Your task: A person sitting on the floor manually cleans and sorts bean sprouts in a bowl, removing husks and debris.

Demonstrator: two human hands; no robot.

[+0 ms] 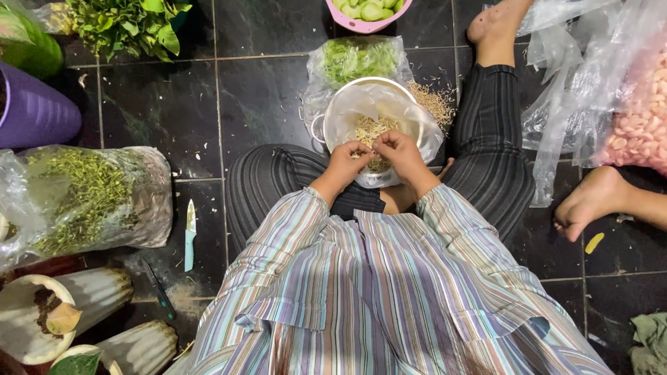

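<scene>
A person in a striped shirt sits cross-legged on a dark tiled floor (264, 104), seen from above. Both hands meet over a plastic-lined metal bowl (333, 114) of pale bean sprouts (368, 128) resting by their knees. The left hand (349, 158) and right hand (396, 147) have fingers pinched closed on a few sprouts between them. Beyond the bowl lies a bag of green trimmings (358, 59). A small knife (190, 235) lies on the floor to the left, beside a bag of herbs (83, 198)
</scene>
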